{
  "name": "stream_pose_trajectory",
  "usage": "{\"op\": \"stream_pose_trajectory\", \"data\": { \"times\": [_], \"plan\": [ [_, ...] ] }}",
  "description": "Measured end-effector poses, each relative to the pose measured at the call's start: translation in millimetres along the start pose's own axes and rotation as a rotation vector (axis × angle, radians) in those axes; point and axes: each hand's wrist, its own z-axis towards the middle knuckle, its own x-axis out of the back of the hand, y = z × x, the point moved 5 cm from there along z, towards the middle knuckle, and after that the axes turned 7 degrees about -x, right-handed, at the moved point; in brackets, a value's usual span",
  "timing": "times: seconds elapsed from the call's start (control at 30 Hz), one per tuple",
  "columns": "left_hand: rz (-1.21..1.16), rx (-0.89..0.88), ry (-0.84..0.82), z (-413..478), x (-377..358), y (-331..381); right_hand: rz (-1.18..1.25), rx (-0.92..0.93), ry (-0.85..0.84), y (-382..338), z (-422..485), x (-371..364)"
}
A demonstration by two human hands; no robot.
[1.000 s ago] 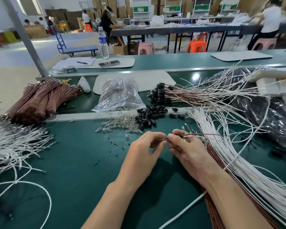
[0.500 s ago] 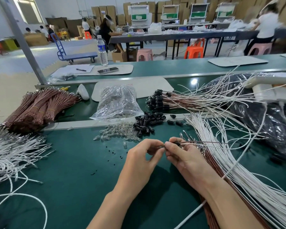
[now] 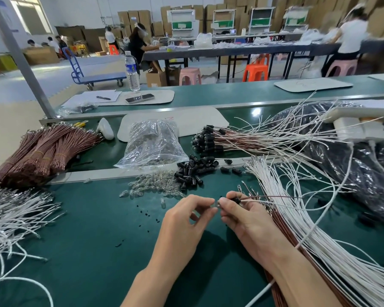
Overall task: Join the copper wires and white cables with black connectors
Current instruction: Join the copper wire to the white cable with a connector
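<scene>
My right hand (image 3: 242, 214) pinches a black connector (image 3: 235, 200) with a copper wire (image 3: 275, 197) and a white cable (image 3: 282, 207) running out of it to the right. My left hand (image 3: 186, 220) pinches a small clear part (image 3: 215, 206) against the connector's open end. Loose black connectors (image 3: 192, 171) lie in a pile just beyond my hands. A fan of white cables (image 3: 297, 218) spreads at my right, with copper wires (image 3: 284, 224) under it. Joined assemblies (image 3: 211, 140) lie behind the pile.
Small clear bulbs (image 3: 151, 187) are scattered left of the connectors, behind them a plastic bag (image 3: 151, 145). Bundled copper wires (image 3: 42, 154) and white cables (image 3: 11, 213) lie at the left. A black plastic sack (image 3: 368, 173) fills the right. The green bench (image 3: 87, 240) carries tiny black specks.
Both hands stayed together at the same spot on the bench. The fingers shifted slightly around the connector. The camera tilted up a little.
</scene>
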Motion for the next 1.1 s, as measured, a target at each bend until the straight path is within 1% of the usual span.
{"op": "stream_pose_trajectory", "data": {
  "times": [0.3, 0.47, 0.67, 1.0, 1.1],
  "plan": [
    [0.003, 0.030, 0.013, -1.2, 0.7, 1.2, -0.016, -0.005, -0.029, 2.1, 0.4, -1.2],
    [0.067, -0.017, -0.002, -0.9, 2.7, 5.2, -0.012, -0.031, -0.057, 2.7, -0.3, -3.2],
    [0.126, -0.057, 0.018, -0.3, 3.9, 10.6, 0.009, -0.055, -0.092, 1.1, -1.5, -3.5],
    [0.099, -0.043, 0.011, -2.0, 2.3, 6.6, -0.013, -0.025, -0.064, 1.6, -1.2, -2.9],
    [0.070, -0.042, 0.035, -1.0, 3.3, 6.5, 0.000, -0.020, -0.076, -0.3, -0.7, -5.6]
  ]
}}
